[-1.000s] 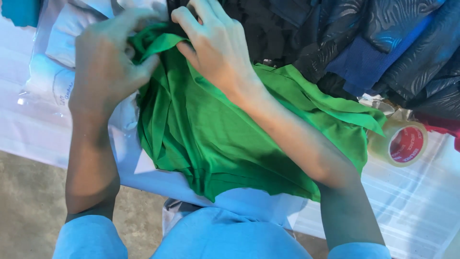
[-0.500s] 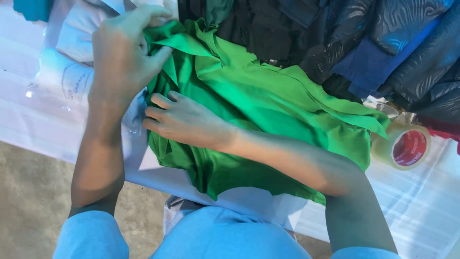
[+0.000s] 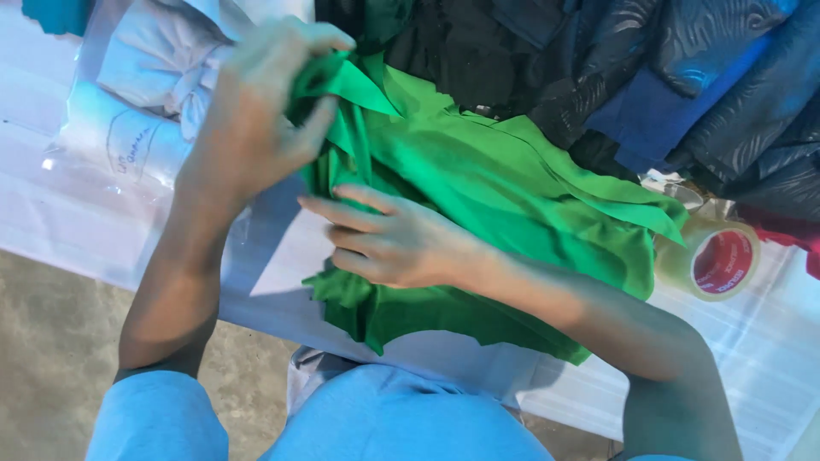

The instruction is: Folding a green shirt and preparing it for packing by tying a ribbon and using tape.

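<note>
Green cloth (image 3: 504, 196) spread on my white surface (image 3: 769, 358), dark fabrics (image 3: 683, 77) piled behind.
My left hand (image 3: 256, 128) fingers pinch its upper corner; my right hand (image 3: 401, 243) lies flat, fingers open, on it, beside a tape roll (image 3: 713, 260).

This looks like a tailoring or garment-packing workplace, possibly a small clothing stall. A table covered with white plastic sheeting (image 3: 794, 341) stands on a bare concrete floor (image 3: 51, 341). A heap of dark patterned fabrics (image 3: 683, 77) in navy and black fills the far right, and a piece of green cloth (image 3: 495, 188) lies spread in the middle. On the far left lie clear plastic bags (image 3: 137, 111) holding folded white cloth. A roll of packing tape (image 3: 713, 260) rests at the right edge of the green cloth.
</note>
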